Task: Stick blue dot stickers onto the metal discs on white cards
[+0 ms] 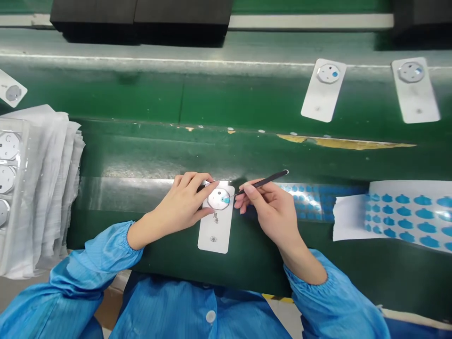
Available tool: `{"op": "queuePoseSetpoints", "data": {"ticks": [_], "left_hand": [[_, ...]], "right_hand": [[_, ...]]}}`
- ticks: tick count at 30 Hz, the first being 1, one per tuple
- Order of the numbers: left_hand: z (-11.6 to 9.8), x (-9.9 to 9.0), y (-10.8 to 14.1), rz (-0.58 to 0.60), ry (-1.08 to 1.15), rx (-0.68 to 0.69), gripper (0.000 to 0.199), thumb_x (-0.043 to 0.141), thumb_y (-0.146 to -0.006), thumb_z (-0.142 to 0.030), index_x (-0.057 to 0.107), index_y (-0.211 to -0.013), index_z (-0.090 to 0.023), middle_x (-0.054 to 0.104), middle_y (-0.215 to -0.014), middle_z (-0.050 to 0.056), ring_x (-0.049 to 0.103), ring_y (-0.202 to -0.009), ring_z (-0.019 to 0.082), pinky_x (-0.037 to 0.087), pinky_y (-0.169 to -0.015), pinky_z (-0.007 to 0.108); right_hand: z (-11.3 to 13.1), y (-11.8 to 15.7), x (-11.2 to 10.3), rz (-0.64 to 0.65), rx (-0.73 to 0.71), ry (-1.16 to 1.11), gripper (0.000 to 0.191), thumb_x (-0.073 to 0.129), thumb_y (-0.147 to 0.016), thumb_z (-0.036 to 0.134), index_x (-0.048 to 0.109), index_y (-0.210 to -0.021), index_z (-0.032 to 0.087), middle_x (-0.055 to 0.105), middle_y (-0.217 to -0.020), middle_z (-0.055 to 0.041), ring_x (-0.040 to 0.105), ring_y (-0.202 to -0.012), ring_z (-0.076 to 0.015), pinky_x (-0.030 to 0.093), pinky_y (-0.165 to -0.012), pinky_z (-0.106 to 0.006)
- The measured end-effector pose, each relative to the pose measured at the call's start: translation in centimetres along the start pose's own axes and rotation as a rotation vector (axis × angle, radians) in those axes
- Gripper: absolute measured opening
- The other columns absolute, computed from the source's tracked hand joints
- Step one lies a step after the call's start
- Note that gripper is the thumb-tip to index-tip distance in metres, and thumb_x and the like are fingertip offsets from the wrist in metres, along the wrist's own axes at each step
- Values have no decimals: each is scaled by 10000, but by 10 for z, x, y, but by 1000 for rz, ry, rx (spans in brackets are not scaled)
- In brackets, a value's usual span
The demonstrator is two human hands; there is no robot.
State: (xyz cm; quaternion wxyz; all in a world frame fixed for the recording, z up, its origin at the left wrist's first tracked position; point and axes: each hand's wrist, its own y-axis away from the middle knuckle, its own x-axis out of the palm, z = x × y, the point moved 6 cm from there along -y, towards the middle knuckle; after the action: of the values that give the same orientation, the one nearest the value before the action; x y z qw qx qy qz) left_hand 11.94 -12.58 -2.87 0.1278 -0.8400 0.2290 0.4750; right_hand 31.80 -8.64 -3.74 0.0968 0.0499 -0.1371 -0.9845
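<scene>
In front of me on the green surface lies a white rectangular plate (pixel 214 233) with rounded corners and small dark printed marks. A round silvery disc (pixel 213 200) sits at its far end, with a small blue film piece (pixel 225 200) on its right side. My left hand (pixel 187 200) holds the plate from the left, thumb and forefinger closed around the disc's edge. My right hand (pixel 273 207) pinches slim black tweezers (pixel 266 181) like a pen. Their tip points left and reaches the disc's right edge beside the blue piece; I cannot tell whether it touches.
Similar white plates (pixel 322 99) (pixel 417 101) lie at the far right, another (pixel 12 89) at far left. A clear tray of discs (pixel 7 179) and stacked translucent sheets (pixel 49 188) stand left. A blue sticker sheet (pixel 406 216) lies right. Black blocks (pixel 141 21) line the back.
</scene>
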Motion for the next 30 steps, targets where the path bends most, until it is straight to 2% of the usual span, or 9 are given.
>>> {"op": "queuePoseSetpoints", "data": {"ticks": [6,12,20,30], "left_hand": [[0,1,-1,-11,-49,24,528,670,-1031,-375,524,-1498,-176,561,-1457,192,497,-1278,381,449,-1025,538],[-2,-1,-1,-16,-47,33,505,628,-1053,-383,519,-1501,-177,564,-1450,205,488,-1276,378,457,-1018,556],[-2,-1,-2,-31,-44,46,528,643,-1045,-385,506,-1523,-208,572,-1450,195,490,-1276,377,438,-1026,556],[0,0,-3,-31,-35,62,565,661,-1036,-408,497,-1539,-208,564,-1455,207,485,-1299,386,419,-1044,565]], "right_hand": [[-4,-2,1,1,27,37,429,779,-901,627,727,-901,201,764,-691,-52,689,-504,-162,608,-487,-293],[-4,1,0,-8,49,54,329,788,-936,531,738,-930,206,782,-722,-44,703,-531,-163,612,-507,-296],[-9,0,-1,-19,2,50,263,777,-948,517,754,-922,257,776,-732,-39,727,-569,-195,592,-470,-322],[-12,-3,-3,-3,-66,81,219,747,-986,471,744,-936,257,750,-722,-22,677,-508,-167,559,-469,-331]]}}
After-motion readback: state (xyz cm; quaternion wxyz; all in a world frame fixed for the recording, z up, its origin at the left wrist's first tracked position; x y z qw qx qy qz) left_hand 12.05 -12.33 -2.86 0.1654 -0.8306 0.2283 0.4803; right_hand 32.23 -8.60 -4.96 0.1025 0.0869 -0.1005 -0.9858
